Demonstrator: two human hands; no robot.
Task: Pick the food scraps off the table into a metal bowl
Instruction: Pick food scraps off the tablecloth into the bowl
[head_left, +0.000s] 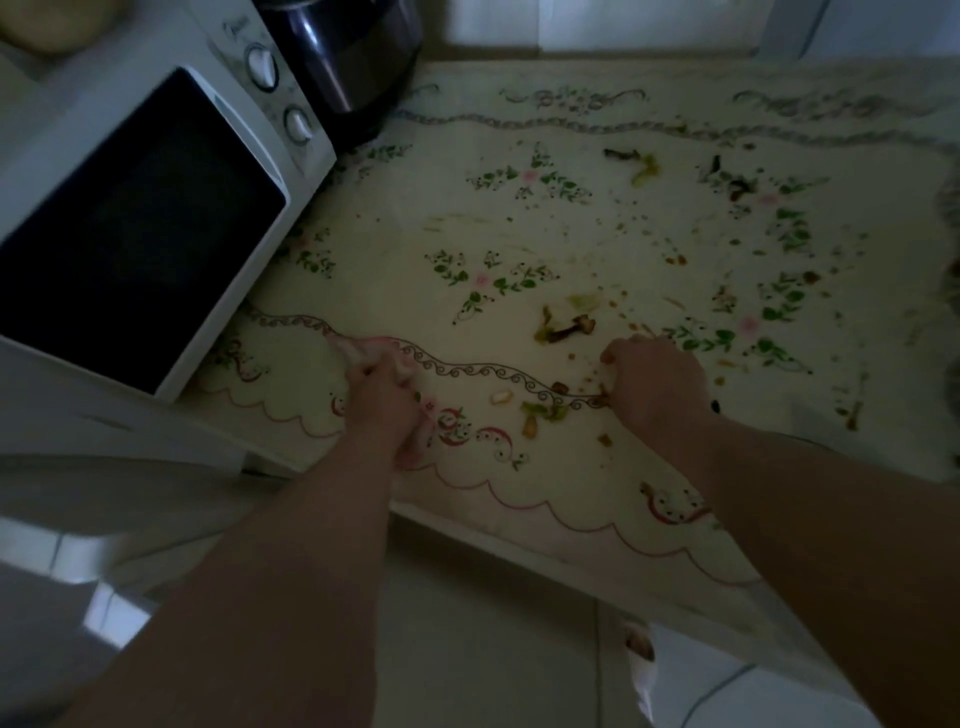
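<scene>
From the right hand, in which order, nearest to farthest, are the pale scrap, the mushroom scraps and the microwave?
From the right hand:
1. Mushroom scraps, just beyond it, slightly left.
2. Pale scrap, to its left.
3. Microwave, far left.

Food scraps (566, 325) scattered across the tablecloth (519, 234)

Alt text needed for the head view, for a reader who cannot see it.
Two bare hands work at the near edge of a floral tablecloth strewn with food scraps: the right hand fingers bits by the border, and the left hand is blurred, its grip unclear. A white microwave stands at left; no metal bowl is visible.
</scene>
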